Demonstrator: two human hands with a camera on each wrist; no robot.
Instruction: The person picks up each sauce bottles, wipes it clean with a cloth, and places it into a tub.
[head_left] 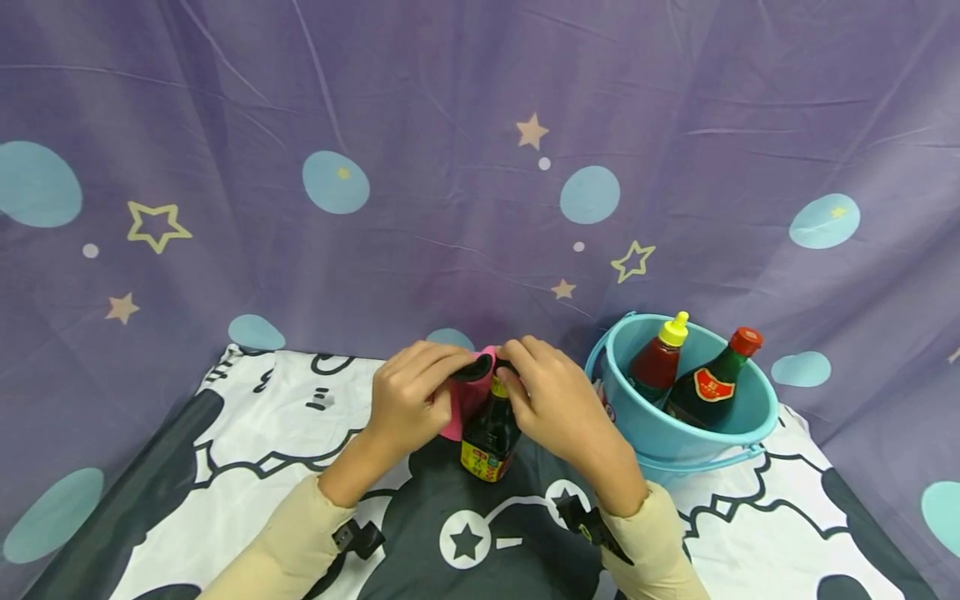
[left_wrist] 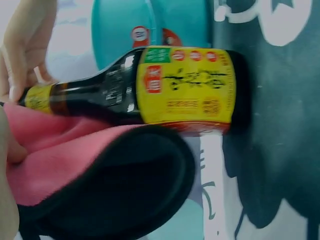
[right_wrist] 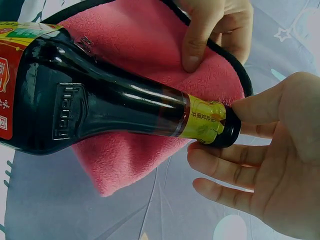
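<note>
A dark soy sauce bottle [head_left: 491, 433] with a yellow label stands upright on the printed cloth. My right hand [head_left: 555, 400] pinches its black cap [right_wrist: 231, 127] between thumb and fingers, just above the yellow neck band [right_wrist: 202, 120]. With my left hand [head_left: 408, 392] I grip a pink cleaning cloth [right_wrist: 135, 35] that has black edging. It hangs behind and beside the bottle's neck in the right wrist view. The dark face of this cloth shows in the left wrist view, folded over.
At the right stands a light blue bucket [head_left: 652, 425] with its handle down. Inside lean a red sauce bottle with a yellow nozzle [head_left: 675, 329] and a dark green bottle with a red cap [head_left: 746, 341]. A purple curtain [head_left: 450, 125] hangs behind the table.
</note>
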